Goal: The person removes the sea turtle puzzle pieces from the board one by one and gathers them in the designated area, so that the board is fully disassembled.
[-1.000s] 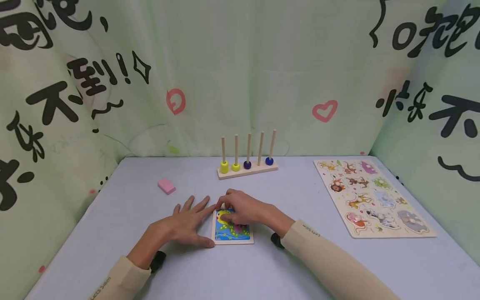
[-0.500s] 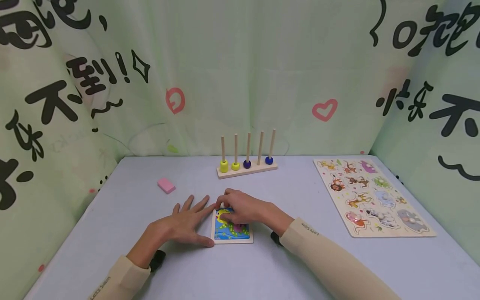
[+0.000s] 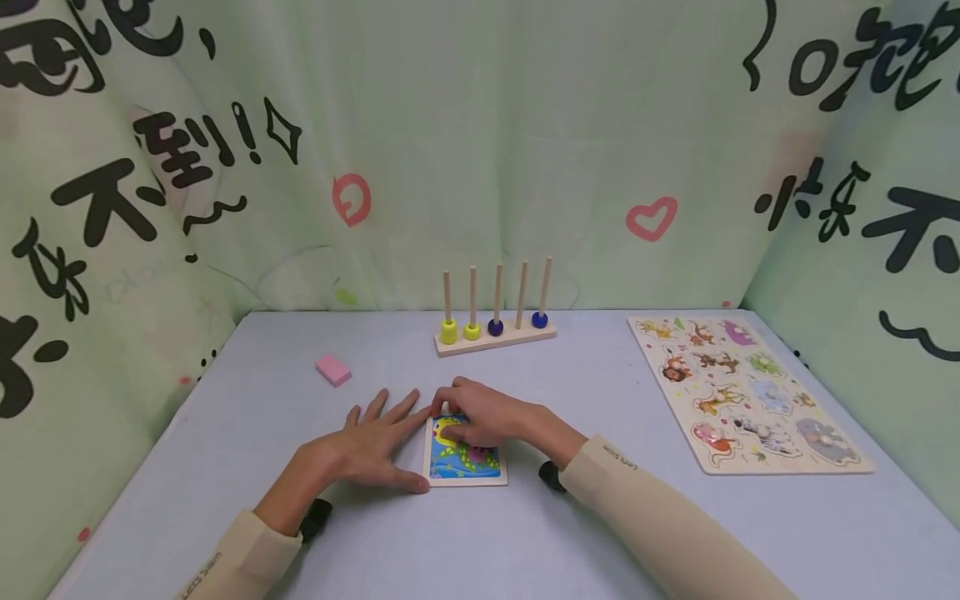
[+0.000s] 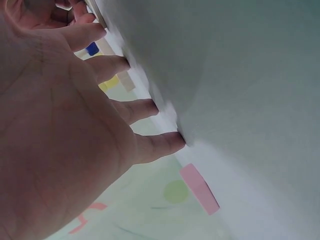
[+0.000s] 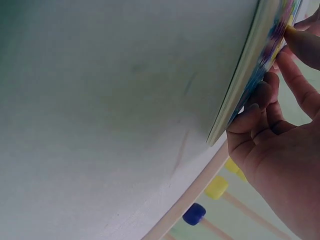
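A small wooden-framed picture puzzle (image 3: 465, 470) lies on the white table, blue with a yellow and green animal on it. My left hand (image 3: 367, 454) rests beside its left edge, fingers spread and straight, thumb and index finger touching the frame. From the far right comes my right hand (image 3: 487, 418), which covers the puzzle's upper right part. In the right wrist view, the curled fingers of the right hand (image 5: 285, 150) are at the edge of the puzzle (image 5: 250, 82), and its thumb touches the picture. Whether a single piece is held there is hidden.
A pink block (image 3: 332, 371) lies at the back left. Behind the hands stands a wooden peg rack (image 3: 495, 339) with yellow and blue beads. An animal puzzle board (image 3: 720, 417) takes up the right side. Curtains with printed writing (image 3: 480, 150) enclose the table.
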The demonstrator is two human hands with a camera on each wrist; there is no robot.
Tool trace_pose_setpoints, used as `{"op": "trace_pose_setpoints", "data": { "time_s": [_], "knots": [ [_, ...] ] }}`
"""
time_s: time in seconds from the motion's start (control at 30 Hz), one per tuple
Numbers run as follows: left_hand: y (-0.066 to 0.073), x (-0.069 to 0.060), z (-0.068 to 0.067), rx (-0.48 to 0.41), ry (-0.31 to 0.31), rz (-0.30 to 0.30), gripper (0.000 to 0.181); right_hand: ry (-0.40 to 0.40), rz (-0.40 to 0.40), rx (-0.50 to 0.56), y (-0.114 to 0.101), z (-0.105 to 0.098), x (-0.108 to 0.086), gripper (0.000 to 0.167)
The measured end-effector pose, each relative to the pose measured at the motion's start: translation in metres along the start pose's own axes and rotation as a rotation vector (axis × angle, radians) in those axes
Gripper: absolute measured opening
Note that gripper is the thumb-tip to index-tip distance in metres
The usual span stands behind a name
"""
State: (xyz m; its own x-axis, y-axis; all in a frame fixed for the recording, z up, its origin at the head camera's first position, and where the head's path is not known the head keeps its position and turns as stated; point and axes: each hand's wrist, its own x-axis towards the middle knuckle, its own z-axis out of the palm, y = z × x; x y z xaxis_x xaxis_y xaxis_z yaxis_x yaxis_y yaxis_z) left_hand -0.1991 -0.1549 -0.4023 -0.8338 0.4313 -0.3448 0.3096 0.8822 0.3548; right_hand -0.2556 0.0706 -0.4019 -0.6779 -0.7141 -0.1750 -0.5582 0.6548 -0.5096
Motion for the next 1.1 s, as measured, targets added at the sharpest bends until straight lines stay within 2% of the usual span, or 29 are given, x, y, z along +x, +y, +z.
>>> {"op": "trace_pose_setpoints", "data": {
  "time_s": [0.73,1.1],
  "knots": [
    [-0.0024,-0.0006,0.0,-0.003,0.013,0.022,0.107,-0.039,-0.012,0.062,0.0068,-0.005,0.0015,0.035],
    [-0.0032,0.0002,0.0007,0.004,0.016,0.025,0.106,-0.034,-0.013,0.094,0.0055,-0.0058,0.0008,0.036]
  ]
}}
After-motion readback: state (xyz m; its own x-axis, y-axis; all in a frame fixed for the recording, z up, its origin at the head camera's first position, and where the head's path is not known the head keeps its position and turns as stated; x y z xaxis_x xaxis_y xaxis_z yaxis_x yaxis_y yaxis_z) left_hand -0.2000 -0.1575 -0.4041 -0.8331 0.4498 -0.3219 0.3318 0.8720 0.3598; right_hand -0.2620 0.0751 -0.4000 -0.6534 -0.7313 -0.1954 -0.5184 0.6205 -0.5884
